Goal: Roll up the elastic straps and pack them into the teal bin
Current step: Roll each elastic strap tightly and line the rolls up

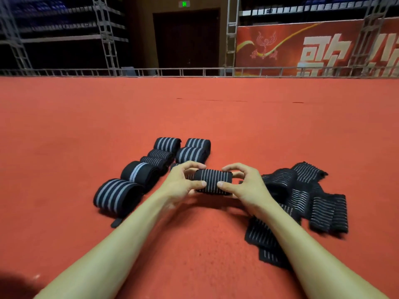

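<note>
I see my left hand [183,182] and right hand [241,182] both holding one rolled strap [212,181] between them, just above the red floor [194,117]. Finished rolls [140,172] sit left of my left hand. Loose straps [302,197] lie right of my right hand

Ribbed matt black elastic cloth straps [298,197] lie on rough matt red carpet [194,117].

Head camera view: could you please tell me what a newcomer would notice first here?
Both hands, left hand and right hand, grip a half-rolled striped strap at centre. Finished rolls line up to the left on the red carpet; unrolled straps pile at right.
</note>
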The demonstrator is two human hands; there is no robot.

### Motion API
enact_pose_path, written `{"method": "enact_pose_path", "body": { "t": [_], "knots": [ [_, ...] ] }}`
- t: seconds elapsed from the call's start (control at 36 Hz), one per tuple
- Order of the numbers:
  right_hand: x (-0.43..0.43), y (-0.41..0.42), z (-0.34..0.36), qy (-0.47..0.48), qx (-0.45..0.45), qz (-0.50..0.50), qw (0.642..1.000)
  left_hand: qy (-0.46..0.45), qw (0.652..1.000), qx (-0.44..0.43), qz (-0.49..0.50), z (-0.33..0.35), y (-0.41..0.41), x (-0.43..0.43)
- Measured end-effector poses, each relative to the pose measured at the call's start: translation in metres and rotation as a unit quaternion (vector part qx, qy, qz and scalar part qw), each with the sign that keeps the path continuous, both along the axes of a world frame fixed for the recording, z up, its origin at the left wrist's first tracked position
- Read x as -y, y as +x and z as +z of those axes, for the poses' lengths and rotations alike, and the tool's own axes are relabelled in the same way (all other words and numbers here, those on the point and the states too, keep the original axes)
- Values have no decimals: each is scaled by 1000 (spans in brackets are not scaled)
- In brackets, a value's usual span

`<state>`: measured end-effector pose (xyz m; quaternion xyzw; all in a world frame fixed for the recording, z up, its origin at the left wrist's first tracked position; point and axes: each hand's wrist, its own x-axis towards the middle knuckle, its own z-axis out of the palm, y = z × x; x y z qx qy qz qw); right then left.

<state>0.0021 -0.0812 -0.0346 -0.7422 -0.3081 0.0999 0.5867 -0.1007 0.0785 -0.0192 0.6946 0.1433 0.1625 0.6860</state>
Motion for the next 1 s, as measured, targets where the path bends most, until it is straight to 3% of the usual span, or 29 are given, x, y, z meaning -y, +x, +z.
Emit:
{"method": "enact_pose_path", "body": {
  "t": [0.25,0.64,1.0],
  "knots": [
    [-58,-43,-28,-68,69,-6,995,16,996,-20,85,-26,-50,-39],
    [-90,-29,-44,-74,143,-64,985,282,945,-44,157,-43,-26,-59],
    [-99,-21,-48,-66,179,-83,978,351,912,-29,211,-55,-10,-52]
  ]
}}
